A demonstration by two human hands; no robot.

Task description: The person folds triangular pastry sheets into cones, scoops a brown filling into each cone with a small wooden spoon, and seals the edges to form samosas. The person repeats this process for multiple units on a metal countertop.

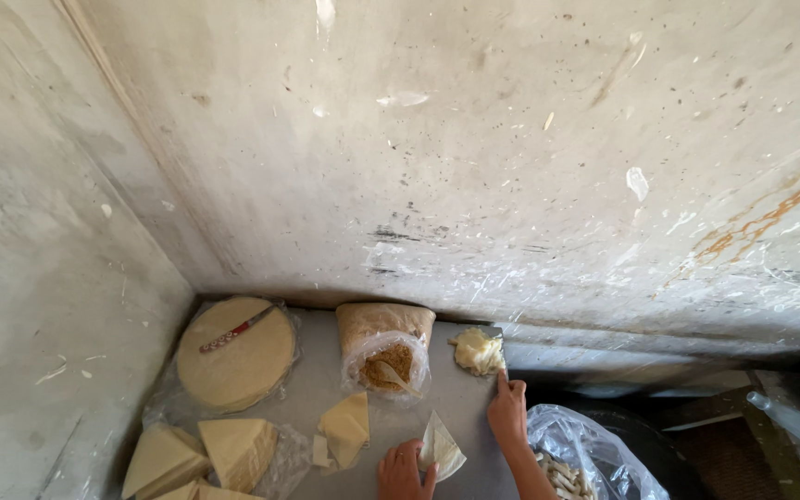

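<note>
Between two hands [456, 444], one folded wrapper [441, 448]

The round stack of wrappers [235, 356] is showing pale yellow, a red-patterned knife [236, 330] lying across it. The filling in the clear bag [387, 364] is looking golden brown, against the grey worktop [460, 393].

Only the person's two bare hands and part of one forearm showed, low in the view. The left hand [403, 472] was cut off at the wrist by the bottom edge, with no ring, glove or sleeve visible. The right hand [508, 414] was likewise bare, without jewellery, and the forearm below it carried no sleeve, watch or band down to the frame's edge.
</note>
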